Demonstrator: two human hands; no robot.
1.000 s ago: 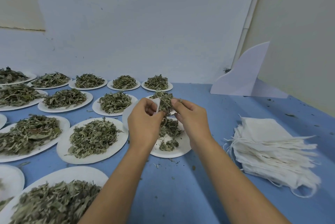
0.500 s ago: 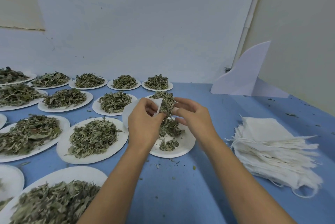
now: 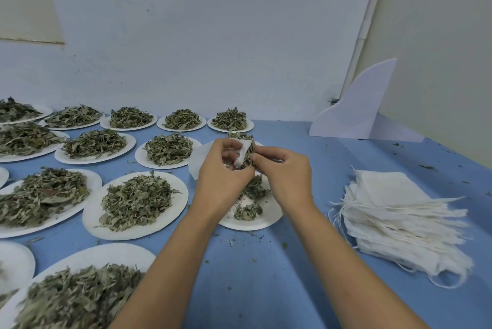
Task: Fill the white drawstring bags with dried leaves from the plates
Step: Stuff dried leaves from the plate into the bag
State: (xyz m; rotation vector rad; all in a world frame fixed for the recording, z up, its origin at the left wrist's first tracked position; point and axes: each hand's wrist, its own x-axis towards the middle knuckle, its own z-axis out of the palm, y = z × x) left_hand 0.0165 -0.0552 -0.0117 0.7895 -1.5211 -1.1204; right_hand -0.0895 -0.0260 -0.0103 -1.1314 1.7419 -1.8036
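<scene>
Holding a bag (image 3: 243, 153) in my curled left hand (image 3: 223, 178); my right hand (image 3: 286, 178) pinches leaves (image 3: 249, 159) against it, plate (image 3: 251, 225) beneath both.

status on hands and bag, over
Left hand pinches white bag open. Right hand pinches leaves at its mouth. Nothing blocking either hand.
</scene>
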